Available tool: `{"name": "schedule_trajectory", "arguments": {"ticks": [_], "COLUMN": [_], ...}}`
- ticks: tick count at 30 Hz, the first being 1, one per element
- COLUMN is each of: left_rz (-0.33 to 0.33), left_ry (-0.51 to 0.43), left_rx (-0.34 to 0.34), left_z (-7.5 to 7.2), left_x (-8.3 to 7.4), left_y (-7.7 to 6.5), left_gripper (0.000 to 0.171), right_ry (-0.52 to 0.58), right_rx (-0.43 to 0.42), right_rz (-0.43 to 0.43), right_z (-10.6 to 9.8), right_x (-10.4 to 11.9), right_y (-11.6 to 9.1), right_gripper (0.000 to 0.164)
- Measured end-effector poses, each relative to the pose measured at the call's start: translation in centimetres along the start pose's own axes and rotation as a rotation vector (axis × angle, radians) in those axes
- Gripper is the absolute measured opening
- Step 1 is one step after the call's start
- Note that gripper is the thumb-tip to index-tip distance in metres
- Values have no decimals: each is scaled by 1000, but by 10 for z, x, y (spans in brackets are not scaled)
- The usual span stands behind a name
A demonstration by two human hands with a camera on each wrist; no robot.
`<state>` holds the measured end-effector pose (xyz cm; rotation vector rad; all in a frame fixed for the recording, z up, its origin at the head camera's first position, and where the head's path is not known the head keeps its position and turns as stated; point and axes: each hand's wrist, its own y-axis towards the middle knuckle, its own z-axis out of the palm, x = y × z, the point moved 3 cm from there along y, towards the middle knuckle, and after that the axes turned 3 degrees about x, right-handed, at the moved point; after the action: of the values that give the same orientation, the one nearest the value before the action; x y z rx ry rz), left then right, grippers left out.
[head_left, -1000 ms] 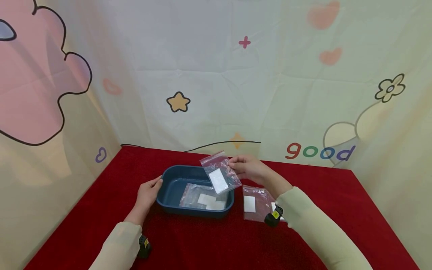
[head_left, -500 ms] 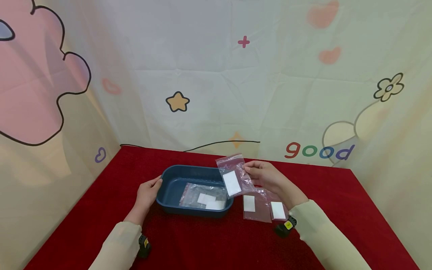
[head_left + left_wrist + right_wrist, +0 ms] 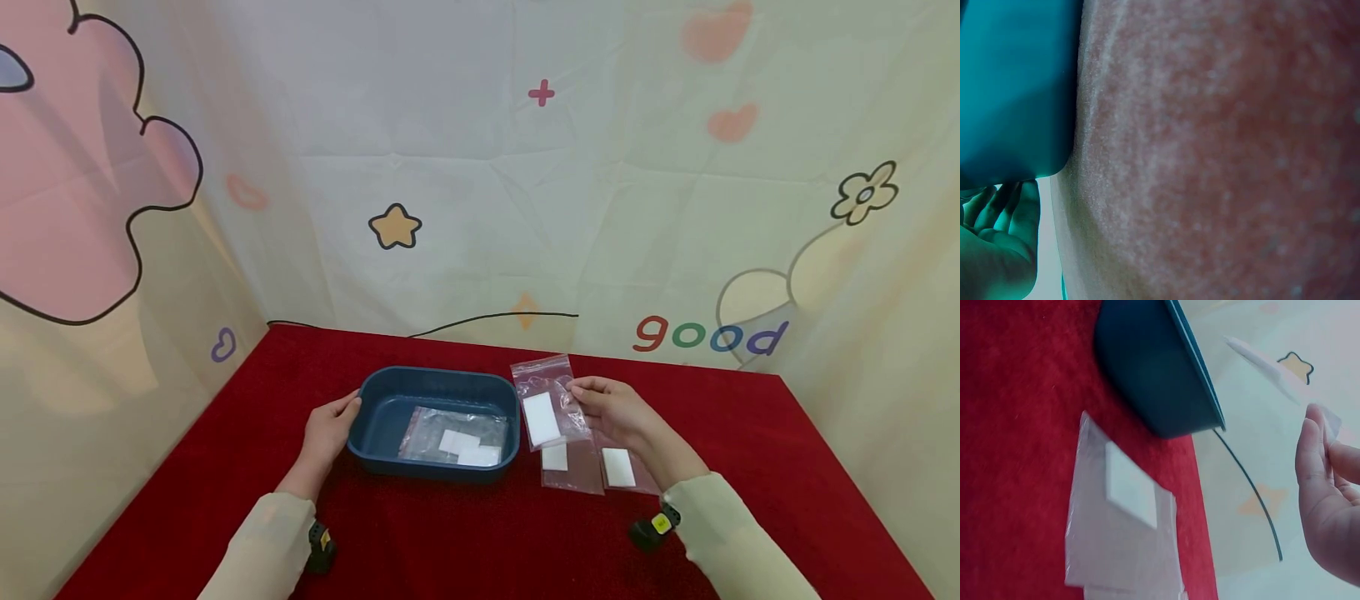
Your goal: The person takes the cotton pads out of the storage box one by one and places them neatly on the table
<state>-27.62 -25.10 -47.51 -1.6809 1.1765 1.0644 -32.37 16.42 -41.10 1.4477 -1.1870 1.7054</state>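
Observation:
A dark blue oblong basin (image 3: 382, 425) stands on the red cloth, and my left hand (image 3: 328, 429) grips its left end by the rim. In the left wrist view the fingers reach up to the wall of the basin (image 3: 1016, 94). Just right of the basin, my right hand (image 3: 618, 410) pinches the edge of a clear zip bag (image 3: 551, 400) with a white rectangle inside. This bag is held raised and overlaps a second zip bag (image 3: 573, 467) lying on the cloth. Inside the basin lie clear zip bags (image 3: 431, 429) with white rectangles.
Another zip bag (image 3: 618, 468) with a white rectangle lies on the cloth under my right wrist, beside the second bag. The red cloth (image 3: 480, 542) covers the table. A pale printed curtain (image 3: 480, 250) hangs behind and at both sides.
My right hand has carried the pinched zip bag rightward and lower, from over the basin to beside it above the bags on the cloth. My left hand has stayed on the basin.

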Motion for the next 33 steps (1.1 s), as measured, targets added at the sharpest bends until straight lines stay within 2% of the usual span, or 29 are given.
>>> {"name": "schedule_trajectory", "arguments": {"ticks": [9, 20, 27, 33], "left_rz": [2, 4, 11, 14], "left_ry": [6, 5, 5, 4], "left_rx": [-1, -2, 0, 3], "left_z": [0, 0, 0, -1], "left_x": [-1, -2, -2, -1], "left_y": [-1, -1, -2, -1], "left_gripper": [45, 45, 45, 45], "right_ry": [19, -2, -24, -31], "right_rx": [-39, -95, -149, -159], "right_rz": [31, 32, 59, 87], "right_z": [-18, -42, -58, -75], "right_x": [-10, -25, -36, -46], "right_y": [-12, -24, -36, -43], "right_gripper": [17, 18, 17, 17]}}
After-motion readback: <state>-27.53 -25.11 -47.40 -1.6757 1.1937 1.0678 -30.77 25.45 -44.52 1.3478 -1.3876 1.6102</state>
